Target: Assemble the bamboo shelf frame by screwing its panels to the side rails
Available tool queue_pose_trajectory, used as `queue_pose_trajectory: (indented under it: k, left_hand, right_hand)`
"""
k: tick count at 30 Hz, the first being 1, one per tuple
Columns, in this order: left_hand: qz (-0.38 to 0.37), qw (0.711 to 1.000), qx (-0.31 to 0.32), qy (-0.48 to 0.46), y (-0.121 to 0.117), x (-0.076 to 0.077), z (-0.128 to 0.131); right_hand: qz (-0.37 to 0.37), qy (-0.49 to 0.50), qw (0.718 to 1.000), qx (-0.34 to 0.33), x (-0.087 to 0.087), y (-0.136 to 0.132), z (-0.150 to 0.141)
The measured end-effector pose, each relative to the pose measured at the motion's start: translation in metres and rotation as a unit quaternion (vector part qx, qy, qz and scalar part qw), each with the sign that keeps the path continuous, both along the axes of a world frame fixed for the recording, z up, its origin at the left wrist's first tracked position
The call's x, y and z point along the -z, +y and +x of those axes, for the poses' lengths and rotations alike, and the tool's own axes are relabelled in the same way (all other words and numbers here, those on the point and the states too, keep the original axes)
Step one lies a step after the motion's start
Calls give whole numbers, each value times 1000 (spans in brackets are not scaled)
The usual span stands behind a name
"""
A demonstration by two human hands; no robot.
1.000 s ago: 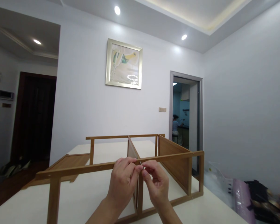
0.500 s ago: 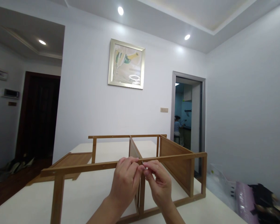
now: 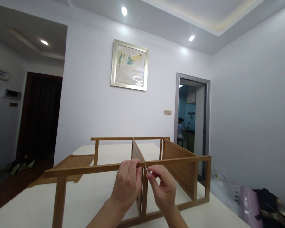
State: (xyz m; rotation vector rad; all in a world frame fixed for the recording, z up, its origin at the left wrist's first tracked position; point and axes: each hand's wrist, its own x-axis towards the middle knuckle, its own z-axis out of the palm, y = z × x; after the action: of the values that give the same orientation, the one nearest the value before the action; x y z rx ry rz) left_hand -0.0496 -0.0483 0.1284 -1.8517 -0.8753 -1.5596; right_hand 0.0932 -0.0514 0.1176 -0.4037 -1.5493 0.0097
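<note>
A wooden shelf frame (image 3: 85, 170) lies on its side on a white table (image 3: 95, 198). My left hand (image 3: 127, 180) is closed around its near upper rail, beside the joint with the middle upright. Just right of that joint, my right hand (image 3: 163, 183) pinches a thin metal rod that looks like a hex key (image 3: 146, 168). The rod's upper end meets the rail at the joint; its lower end is partly hidden by my fingers. A wooden panel (image 3: 179, 166) is set in the frame on the right.
A loose wooden panel (image 3: 72, 162) lies at the table's left side. Past the right edge are a purple package (image 3: 249, 202) and dark items (image 3: 266, 198). A person (image 3: 180, 128) is in the room beyond the doorway (image 3: 209, 126).
My right hand has shifted slightly right, away from the left fingers, so more of the metal rod shows. The left hand stays on the rail, its thumb now apart from the rod.
</note>
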Motion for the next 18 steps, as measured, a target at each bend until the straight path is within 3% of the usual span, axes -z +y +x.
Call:
queue_pose_trajectory:
  k: [8, 18]
  left_hand:
    - [0, 1000, 6, 4, 1, 0, 0]
    - [10, 1000, 9, 1, -1, -1, 0]
  right_hand:
    - [40, -4, 998, 53, 3, 1, 0]
    - [88, -11, 994, 69, 6, 5, -2]
